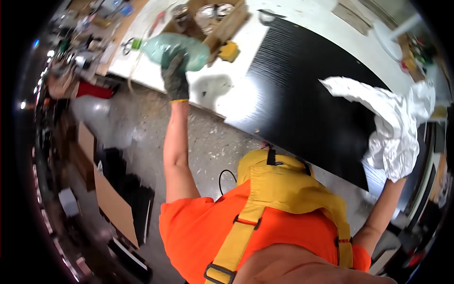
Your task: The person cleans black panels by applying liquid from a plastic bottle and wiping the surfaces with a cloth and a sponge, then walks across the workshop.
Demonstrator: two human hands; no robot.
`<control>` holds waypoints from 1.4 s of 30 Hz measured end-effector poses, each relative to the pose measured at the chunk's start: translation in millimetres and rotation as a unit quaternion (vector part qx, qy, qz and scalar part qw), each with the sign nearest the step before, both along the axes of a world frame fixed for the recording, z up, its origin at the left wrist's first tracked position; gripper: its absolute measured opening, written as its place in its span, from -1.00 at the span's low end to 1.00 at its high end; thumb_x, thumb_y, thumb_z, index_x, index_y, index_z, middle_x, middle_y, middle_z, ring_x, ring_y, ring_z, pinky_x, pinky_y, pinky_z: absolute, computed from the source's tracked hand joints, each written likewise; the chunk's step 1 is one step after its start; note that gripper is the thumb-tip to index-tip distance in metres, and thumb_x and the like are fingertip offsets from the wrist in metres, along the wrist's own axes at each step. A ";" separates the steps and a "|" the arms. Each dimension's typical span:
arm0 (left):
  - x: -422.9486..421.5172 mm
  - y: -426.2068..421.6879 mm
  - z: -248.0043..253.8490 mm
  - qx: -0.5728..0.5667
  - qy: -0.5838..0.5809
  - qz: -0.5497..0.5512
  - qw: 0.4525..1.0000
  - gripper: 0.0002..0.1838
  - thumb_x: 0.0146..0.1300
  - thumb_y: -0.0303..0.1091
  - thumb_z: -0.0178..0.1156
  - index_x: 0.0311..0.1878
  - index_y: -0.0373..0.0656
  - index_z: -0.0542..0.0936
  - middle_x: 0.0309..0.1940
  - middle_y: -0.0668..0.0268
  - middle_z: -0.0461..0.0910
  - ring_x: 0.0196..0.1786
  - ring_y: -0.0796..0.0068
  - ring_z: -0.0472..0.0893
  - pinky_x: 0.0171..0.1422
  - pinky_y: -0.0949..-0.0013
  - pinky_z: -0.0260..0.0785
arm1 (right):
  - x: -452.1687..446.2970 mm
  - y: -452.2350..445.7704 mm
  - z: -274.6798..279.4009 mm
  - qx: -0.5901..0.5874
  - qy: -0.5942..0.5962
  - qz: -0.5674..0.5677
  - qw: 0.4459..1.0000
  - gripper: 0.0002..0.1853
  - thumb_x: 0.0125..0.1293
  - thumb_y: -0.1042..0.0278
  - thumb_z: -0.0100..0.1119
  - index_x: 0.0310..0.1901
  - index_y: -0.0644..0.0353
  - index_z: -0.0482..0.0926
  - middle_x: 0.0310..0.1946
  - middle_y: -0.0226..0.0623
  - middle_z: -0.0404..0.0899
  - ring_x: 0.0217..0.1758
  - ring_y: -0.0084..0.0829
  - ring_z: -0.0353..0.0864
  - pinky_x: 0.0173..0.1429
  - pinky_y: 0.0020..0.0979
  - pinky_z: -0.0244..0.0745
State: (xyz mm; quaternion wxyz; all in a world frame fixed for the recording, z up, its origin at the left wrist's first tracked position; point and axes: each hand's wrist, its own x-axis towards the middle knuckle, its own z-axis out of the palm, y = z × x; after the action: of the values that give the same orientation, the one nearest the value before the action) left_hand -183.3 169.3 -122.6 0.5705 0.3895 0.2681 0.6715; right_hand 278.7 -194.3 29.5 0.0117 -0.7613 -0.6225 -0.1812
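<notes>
Head view: the green bottle (172, 40) lies crosswise in our gloved left hand (176, 78), firmly grasped; crumpled white sheet (396, 120) hides our right hand, grip unclear.

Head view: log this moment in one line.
left hand: gloved, holding bottle | right hand: hidden by crumpled cloth | panel: black, on table | box: on table

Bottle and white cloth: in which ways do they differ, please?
The bottle is greenish and translucent, while the cloth is white and opaque. The bottle looks rounded; the cloth is crumpled. The bottle is in the gloved left grip; the cloth hides the right grip. Shared: both are pale.
</notes>
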 end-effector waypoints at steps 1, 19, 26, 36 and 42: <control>6.0 -3.1 14.2 0.004 -0.001 -0.010 1.000 -0.52 0.08 -0.57 0.26 0.12 -0.29 0.44 -0.06 0.17 0.57 0.00 0.28 0.56 0.17 0.27 0.41 | 20.4 -3.4 -20.1 0.026 0.044 0.005 0.999 -0.44 0.24 0.18 0.08 0.24 0.26 0.37 0.18 -0.09 0.45 0.26 -0.21 0.40 0.36 -0.25 0.25; 103.8 -58.2 104.2 0.095 0.135 -0.194 0.967 -0.45 0.27 -0.40 0.04 0.34 -0.30 0.28 0.23 0.11 0.41 0.22 0.24 0.44 0.35 0.18 0.24 | -21.1 10.4 -4.3 -0.101 0.209 0.236 0.944 -0.33 0.21 -0.09 0.10 0.32 0.02 0.32 0.19 -0.17 0.46 0.21 -0.18 0.44 0.32 -0.14 0.26; 195.2 -116.5 109.1 0.092 0.149 -0.332 0.927 -0.46 0.20 -0.35 0.15 0.25 -0.31 0.36 0.09 0.12 0.49 0.10 0.20 0.51 0.26 0.15 0.34 | -6.3 -39.1 -44.2 -0.004 0.254 0.214 0.943 -0.44 0.20 -0.12 0.10 0.17 0.01 0.49 0.03 -0.18 0.57 0.11 -0.22 0.52 0.21 -0.17 0.29; 303.2 -179.1 140.0 0.130 0.263 -0.462 0.837 -0.23 0.02 -0.34 0.25 0.35 -0.27 0.25 0.16 0.11 0.44 0.17 0.20 0.46 0.30 0.17 0.30 | 76.1 -270.5 47.5 0.098 -0.055 -0.204 0.972 -0.53 0.03 0.15 0.42 -0.03 0.18 0.59 -0.07 -0.17 0.59 0.12 -0.20 0.48 0.26 -0.24 0.35; 356.6 -211.9 142.5 0.119 0.281 -0.522 0.797 -0.16 -0.01 -0.29 0.30 0.37 -0.27 0.22 0.17 0.12 0.44 0.18 0.21 0.47 0.33 0.19 0.28 | 102.2 -302.0 77.9 0.041 0.200 -0.186 0.961 -0.48 0.08 0.16 0.37 0.07 0.23 0.55 0.19 -0.13 0.45 0.32 -0.19 0.35 0.39 -0.17 0.24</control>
State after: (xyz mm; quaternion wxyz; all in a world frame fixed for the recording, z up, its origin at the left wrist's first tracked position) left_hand 173.3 -42.7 19.9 0.6831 0.7068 0.0905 0.1601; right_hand 380.9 -496.2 107.5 0.1333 -0.8834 -0.4465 -0.0500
